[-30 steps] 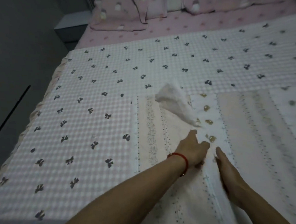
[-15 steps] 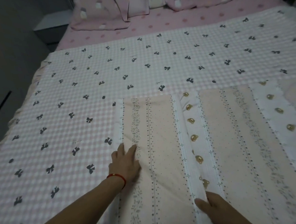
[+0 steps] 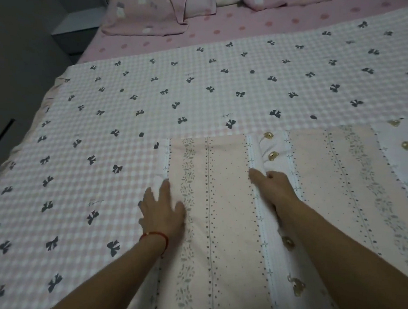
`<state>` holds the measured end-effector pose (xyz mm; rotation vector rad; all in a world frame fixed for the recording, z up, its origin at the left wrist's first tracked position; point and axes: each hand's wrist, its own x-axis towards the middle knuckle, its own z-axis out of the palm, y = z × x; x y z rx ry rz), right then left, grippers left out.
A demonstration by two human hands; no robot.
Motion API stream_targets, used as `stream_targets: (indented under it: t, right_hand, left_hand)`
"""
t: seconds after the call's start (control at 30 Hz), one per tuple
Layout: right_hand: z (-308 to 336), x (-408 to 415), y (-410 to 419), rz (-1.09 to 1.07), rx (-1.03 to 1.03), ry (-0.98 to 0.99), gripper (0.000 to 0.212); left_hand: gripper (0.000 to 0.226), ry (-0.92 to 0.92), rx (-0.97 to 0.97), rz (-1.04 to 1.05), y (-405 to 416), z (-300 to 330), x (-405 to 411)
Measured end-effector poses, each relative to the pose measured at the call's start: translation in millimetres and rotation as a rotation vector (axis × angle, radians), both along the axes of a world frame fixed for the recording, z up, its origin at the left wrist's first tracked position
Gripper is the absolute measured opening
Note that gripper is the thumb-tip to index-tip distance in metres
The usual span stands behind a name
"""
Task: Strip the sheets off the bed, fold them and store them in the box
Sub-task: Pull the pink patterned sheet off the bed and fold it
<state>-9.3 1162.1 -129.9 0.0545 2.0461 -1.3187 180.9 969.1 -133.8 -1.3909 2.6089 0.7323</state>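
A folded sheet [image 3: 225,201] with peach and white stripes, leaf prints and small bears lies flat at the near side of the bed. It rests on a pink-and-white checked sheet [image 3: 194,94] printed with dark bows. My left hand [image 3: 162,210], with a red string at the wrist, lies flat with spread fingers on the striped sheet's left edge. My right hand [image 3: 270,186] rests with straight fingers on the white bear stripe, where a small ridge of cloth stands just ahead of its fingertips. No box is in view.
Pink pillows [image 3: 145,13] lie at the head of the bed on a pink dotted bottom sheet [image 3: 237,26]. A grey bedside cabinet [image 3: 73,30] stands at the far left. Dark floor runs along the bed's left edge.
The lifted corner of the striped sheet has been laid flat. My left hand moved left to the sheet's edge. My right hand drew back, then slid forward along the bear stripe.
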Motion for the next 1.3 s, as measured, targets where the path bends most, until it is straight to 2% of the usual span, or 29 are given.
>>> stream_targets:
  t: [0.17, 0.23, 0.3, 0.37, 0.43, 0.5, 0.57, 0.67, 0.77, 0.87, 0.93, 1.0, 1.07, 1.1, 1.17, 1.2, 1.3]
  right_hand:
    - [-20, -53, -37, -0.098, -0.069, -0.108, 0.052]
    - [-33, -64, -39, -0.117, -0.063, -0.136, 0.057]
    - [-33, -70, -40, -0.069, -0.073, -0.148, 0.067]
    - [-24, -76, -44, -0.013, -0.102, -0.098, 0.059]
    - [-13, -83, -47, 0.029, -0.160, 0.052, 0.041]
    - [-8, -85, -49, 0.055, -0.212, 0.203, 0.025]
    - [-23, -83, -48, 0.068, -0.171, 0.271, 0.021]
    - [-57, -77, -46, 0.029, -0.063, 0.251, 0.023]
    - [-72, -84, -53, -0.018, -0.019, 0.318, 0.026]
    - [-79, -90, -58, -0.046, -0.002, 0.367, 0.040]
    - [-81, -91, -59, -0.045, 0.015, 0.380, 0.045]
    - [-80, -90, -58, -0.031, 0.027, 0.369, 0.044]
    - [-74, -95, -58, -0.017, 0.035, 0.313, 0.043]
    - [-66, -90, -56, 0.000, 0.035, 0.267, 0.040]
    - [-51, -83, -53, 0.014, -0.021, 0.145, 0.039]
    - [-43, -75, -50, -0.016, -0.076, 0.064, 0.044]
    - [-20, -32, -19, -0.124, -0.149, -0.028, 0.046]
  left_hand:
    - [0.066, 0.178, 0.152, 0.276, -82, -1, -78]
    - [0.062, 0.182, 0.164, 0.371, -111, -5, -105]
    - [0.069, 0.174, 0.269, 0.448, -132, -3, -117]
    - [0.064, 0.211, 0.509, 0.450, -148, 9, -119]
    - [0.050, 0.290, 0.663, 0.383, -161, 27, -116]
    - [0.036, 0.383, 0.615, 0.287, -176, 36, -116]
    - [0.024, 0.415, 0.487, 0.210, -179, 31, -119]
    - [0.020, 0.301, 0.298, 0.172, -169, -4, -123]
    - [0.025, 0.246, 0.228, 0.214, -154, -37, -130]
    - [0.035, 0.242, 0.236, 0.234, -152, -48, -133]
    - [0.044, 0.231, 0.321, 0.254, -159, -48, -130]
    - [0.070, 0.277, 0.467, 0.279, -160, -36, -118]
    - [0.086, 0.364, 0.584, 0.294, -160, -33, -103]
    - [0.085, 0.393, 0.653, 0.314, -155, -29, -88]
    - [0.059, 0.421, 0.723, 0.340, -134, -16, -67]
    - [0.049, 0.403, 0.703, 0.316, -118, -9, -51]
    - [0.048, 0.314, 0.522, 0.236, -75, -1, 14]
